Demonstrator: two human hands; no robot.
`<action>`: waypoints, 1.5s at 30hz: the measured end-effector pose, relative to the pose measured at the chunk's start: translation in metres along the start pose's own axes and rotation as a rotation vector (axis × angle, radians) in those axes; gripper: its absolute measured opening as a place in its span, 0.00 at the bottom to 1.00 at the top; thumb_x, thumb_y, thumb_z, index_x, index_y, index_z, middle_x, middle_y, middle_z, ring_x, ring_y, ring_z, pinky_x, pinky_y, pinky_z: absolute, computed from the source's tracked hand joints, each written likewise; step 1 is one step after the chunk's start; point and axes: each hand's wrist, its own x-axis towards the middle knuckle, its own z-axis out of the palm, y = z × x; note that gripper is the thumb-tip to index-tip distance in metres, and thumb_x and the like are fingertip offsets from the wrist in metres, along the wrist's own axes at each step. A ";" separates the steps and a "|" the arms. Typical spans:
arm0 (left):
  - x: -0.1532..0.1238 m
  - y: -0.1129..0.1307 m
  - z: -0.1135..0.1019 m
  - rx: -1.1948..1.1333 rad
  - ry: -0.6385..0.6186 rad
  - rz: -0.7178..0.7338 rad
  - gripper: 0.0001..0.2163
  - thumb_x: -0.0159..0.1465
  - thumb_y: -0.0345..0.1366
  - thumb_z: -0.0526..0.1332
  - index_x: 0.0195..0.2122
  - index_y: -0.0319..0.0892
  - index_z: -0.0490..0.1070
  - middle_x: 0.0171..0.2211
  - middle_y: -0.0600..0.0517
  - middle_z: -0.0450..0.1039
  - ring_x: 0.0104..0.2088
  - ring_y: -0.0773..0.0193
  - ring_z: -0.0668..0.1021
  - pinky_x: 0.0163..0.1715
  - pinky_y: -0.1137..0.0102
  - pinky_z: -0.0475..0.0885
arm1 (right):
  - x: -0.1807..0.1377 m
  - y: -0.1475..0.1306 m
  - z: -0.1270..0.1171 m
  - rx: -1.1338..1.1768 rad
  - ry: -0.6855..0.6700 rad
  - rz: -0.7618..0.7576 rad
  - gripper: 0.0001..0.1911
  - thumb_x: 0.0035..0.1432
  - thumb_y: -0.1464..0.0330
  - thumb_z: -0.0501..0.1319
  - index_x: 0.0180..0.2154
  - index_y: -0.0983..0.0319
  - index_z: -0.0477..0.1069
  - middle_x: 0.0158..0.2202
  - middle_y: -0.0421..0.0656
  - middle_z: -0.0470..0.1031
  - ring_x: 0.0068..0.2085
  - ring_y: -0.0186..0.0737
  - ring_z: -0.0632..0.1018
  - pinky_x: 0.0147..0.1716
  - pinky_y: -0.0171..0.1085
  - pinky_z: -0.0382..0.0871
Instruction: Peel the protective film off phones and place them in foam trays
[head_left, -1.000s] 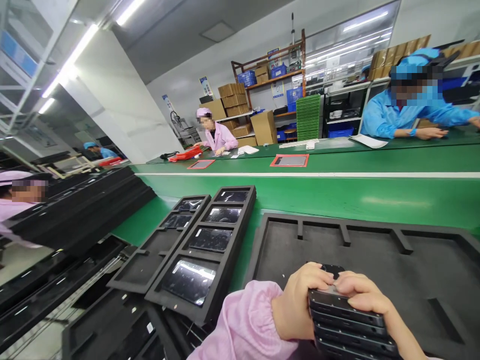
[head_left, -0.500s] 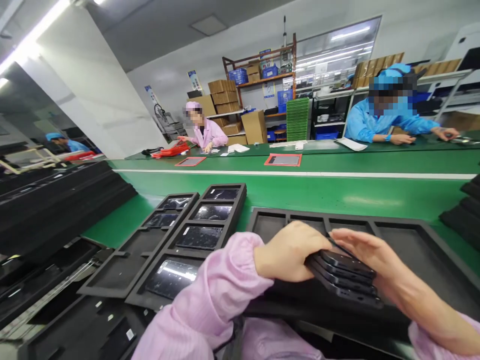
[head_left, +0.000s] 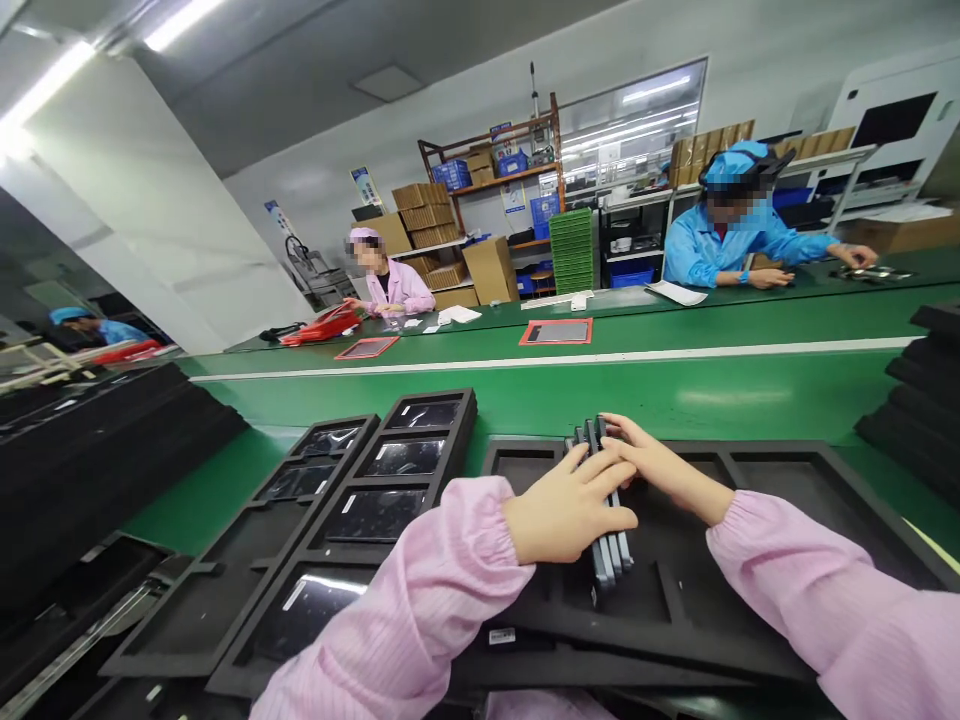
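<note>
Several slim, dark phones are held together as a stack, standing on their edges over the black foam tray in front of me. My left hand is closed over the stack's left side and top, its fingers lying across the edges. At the far end, my right hand grips the same stack with bent fingers, partly hidden behind the left fingertips. Whether the lower ends rest on the tray floor I cannot tell. A small white label shows at the tray's near left.
Left of me, a foam tray holds several dark screens in its compartments, beside another partly filled tray. Black foam stacks rise at left and right. Across the green bench, two co-workers sit; red-framed sheets lie between.
The phone stack has turned from lying flat to standing on edge and moved left over the tray. My right hand has closed in on its far end. The view has shifted slightly.
</note>
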 end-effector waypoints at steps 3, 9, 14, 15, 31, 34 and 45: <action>-0.011 -0.020 0.023 -0.658 0.356 -0.396 0.33 0.43 0.18 0.54 0.53 0.42 0.64 0.62 0.40 0.53 0.63 0.46 0.53 0.59 0.46 0.46 | 0.006 -0.001 0.004 0.069 -0.053 0.010 0.30 0.52 0.65 0.56 0.57 0.56 0.54 0.47 0.44 0.67 0.27 0.32 0.71 0.19 0.29 0.68; -0.005 -0.053 0.055 -1.157 0.468 -0.642 0.36 0.40 0.21 0.54 0.55 0.40 0.61 0.55 0.42 0.66 0.55 0.52 0.69 0.54 0.57 0.64 | 0.007 0.002 0.001 0.122 -0.184 0.065 0.24 0.47 0.67 0.58 0.49 0.58 0.61 0.39 0.42 0.71 0.23 0.32 0.72 0.18 0.30 0.70; -0.001 -0.046 0.059 -1.316 0.621 -0.763 0.30 0.44 0.25 0.54 0.51 0.42 0.65 0.52 0.47 0.70 0.54 0.55 0.70 0.55 0.59 0.63 | 0.005 0.006 0.003 0.099 -0.183 0.127 0.20 0.49 0.67 0.60 0.45 0.61 0.63 0.25 0.36 0.69 0.18 0.30 0.70 0.14 0.28 0.67; -0.001 -0.044 0.059 -1.338 0.650 -0.780 0.27 0.46 0.26 0.54 0.50 0.42 0.66 0.51 0.48 0.70 0.53 0.56 0.71 0.55 0.59 0.63 | 0.005 0.006 0.003 0.105 -0.177 0.128 0.19 0.49 0.66 0.60 0.44 0.61 0.64 0.27 0.37 0.69 0.19 0.29 0.70 0.15 0.28 0.68; -0.002 -0.042 0.046 -1.625 0.650 -0.789 0.16 0.46 0.33 0.66 0.38 0.42 0.72 0.38 0.51 0.75 0.44 0.58 0.73 0.50 0.63 0.63 | 0.012 0.013 -0.010 0.170 -0.292 0.162 0.33 0.43 0.58 0.65 0.50 0.64 0.62 0.28 0.39 0.71 0.22 0.33 0.73 0.20 0.32 0.71; -0.002 -0.042 0.045 -1.645 0.662 -0.788 0.16 0.46 0.32 0.66 0.38 0.43 0.72 0.37 0.52 0.75 0.44 0.59 0.73 0.50 0.64 0.62 | 0.012 0.016 -0.010 0.163 -0.292 0.152 0.35 0.42 0.56 0.65 0.50 0.65 0.62 0.28 0.40 0.72 0.23 0.34 0.73 0.20 0.32 0.72; -0.001 -0.040 0.045 -1.658 0.687 -0.790 0.16 0.46 0.31 0.65 0.38 0.43 0.71 0.38 0.52 0.74 0.45 0.59 0.72 0.50 0.64 0.61 | 0.011 0.020 -0.009 0.126 -0.279 0.121 0.32 0.45 0.54 0.64 0.49 0.62 0.62 0.28 0.39 0.71 0.23 0.35 0.73 0.22 0.35 0.72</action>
